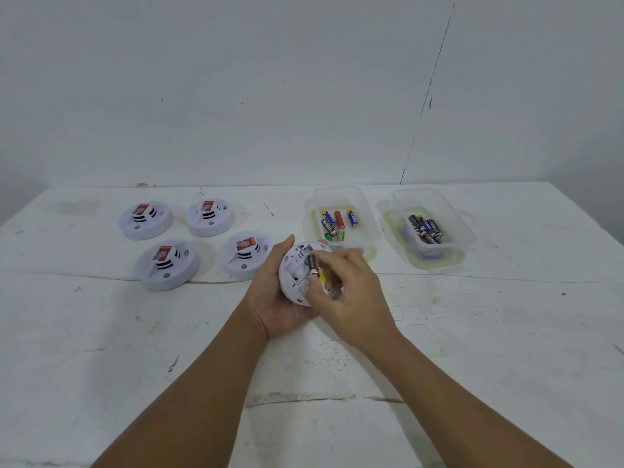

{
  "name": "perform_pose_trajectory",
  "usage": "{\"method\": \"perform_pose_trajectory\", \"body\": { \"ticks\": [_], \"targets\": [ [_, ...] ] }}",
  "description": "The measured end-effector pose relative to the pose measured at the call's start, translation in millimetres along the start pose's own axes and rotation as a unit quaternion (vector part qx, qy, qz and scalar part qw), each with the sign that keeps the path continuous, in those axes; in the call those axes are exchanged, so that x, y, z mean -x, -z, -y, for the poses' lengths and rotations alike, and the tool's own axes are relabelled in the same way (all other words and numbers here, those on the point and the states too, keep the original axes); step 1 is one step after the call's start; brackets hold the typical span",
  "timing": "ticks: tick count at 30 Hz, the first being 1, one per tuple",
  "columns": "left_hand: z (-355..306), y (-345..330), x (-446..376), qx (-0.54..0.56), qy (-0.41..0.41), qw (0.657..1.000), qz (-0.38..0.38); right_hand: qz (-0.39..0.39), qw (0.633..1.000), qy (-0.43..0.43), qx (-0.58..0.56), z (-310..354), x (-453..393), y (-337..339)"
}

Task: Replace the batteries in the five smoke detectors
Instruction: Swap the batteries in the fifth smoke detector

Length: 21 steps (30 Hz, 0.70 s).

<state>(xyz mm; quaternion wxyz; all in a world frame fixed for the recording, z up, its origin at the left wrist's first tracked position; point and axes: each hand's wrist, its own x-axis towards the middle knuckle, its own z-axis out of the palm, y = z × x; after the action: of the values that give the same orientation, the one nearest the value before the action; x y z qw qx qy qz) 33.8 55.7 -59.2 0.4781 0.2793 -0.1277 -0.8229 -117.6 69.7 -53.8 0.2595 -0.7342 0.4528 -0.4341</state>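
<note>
The left hand [275,300] grips an upturned smoke detector [297,273]; the right hand [347,288] pinches what seems a battery [312,263] at its bay. Next, seat or lift it squarely

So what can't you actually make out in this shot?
All in the head view:
- Right hand covers part of the open smoke detector, so how many batteries sit inside is hidden.
- Battery there: label blurred.
- Batteries in the right tub: heaped behind cloudy plastic, uncountable.
- Red stickers on the four table detectors: print too small.
</note>
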Motion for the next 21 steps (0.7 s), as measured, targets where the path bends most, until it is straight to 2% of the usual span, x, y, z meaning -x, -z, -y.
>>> {"method": "perform_pose_trajectory", "body": {
  "ticks": [4, 6, 10, 21],
  "targets": [
    [0, 0, 1, -0.006, 0.004, 1.0, 0.0, -0.01, 1.0, 0.021, 0.019, -1, -4, 0],
    [0, -1, 1, -0.009, -0.001, 1.0, -0.018, -0.029, 0.999, 0.021, -0.011, 0, -6, 1],
    [0, -2, -1, -0.014, -0.008, 1.0, -0.026, -0.068, 0.984, -0.086, -0.14, -1, -14, 4],
    [1, 0, -3, 0.004, -0.006, 1.0, -0.015, -0.026, 0.984, -0.102, -0.141, -9, -19, 3]
  ]
}}
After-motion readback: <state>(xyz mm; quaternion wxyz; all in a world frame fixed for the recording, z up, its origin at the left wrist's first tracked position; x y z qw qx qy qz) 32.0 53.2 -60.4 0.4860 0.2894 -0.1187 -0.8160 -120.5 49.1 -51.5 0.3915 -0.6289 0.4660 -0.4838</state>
